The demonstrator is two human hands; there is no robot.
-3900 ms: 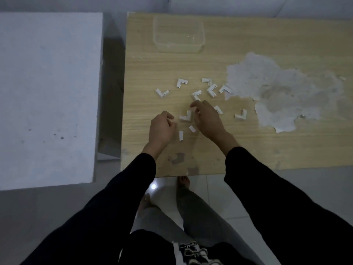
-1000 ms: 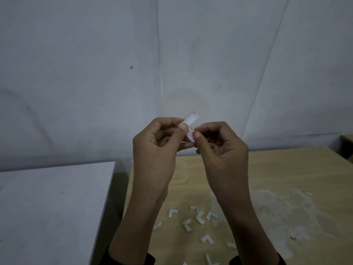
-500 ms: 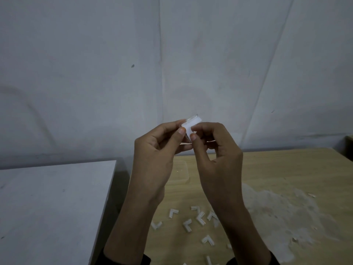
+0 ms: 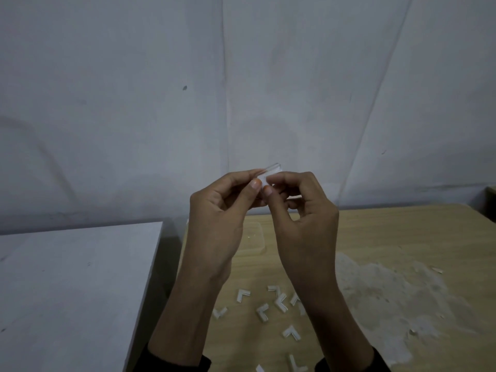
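Both hands are lifted well above the counter [image 4: 389, 232], held close together in front of the grey wall [image 4: 161, 103]. The left hand [image 4: 217, 218] has its thumb and forefinger curled in to pinch a small white piece [image 4: 272, 170], and the right hand [image 4: 303, 218] pinches the same piece from the other side, its remaining fingers folded loosely under. The two thumb tips sit just beside each other, and the piece pokes up a little past them; its exact shape is hard to tell. On the wooden counter, on the near side, white L-shaped pieces [image 4: 280, 300] lie scattered between the forearms. A clear plastic container [image 4: 259, 237] stands farther back, partly hidden by the hands. To the right the counter's surface shows a pale worn patch [image 4: 389, 291]. A white surface [image 4: 75, 277] lies to the left, apart from the counter.
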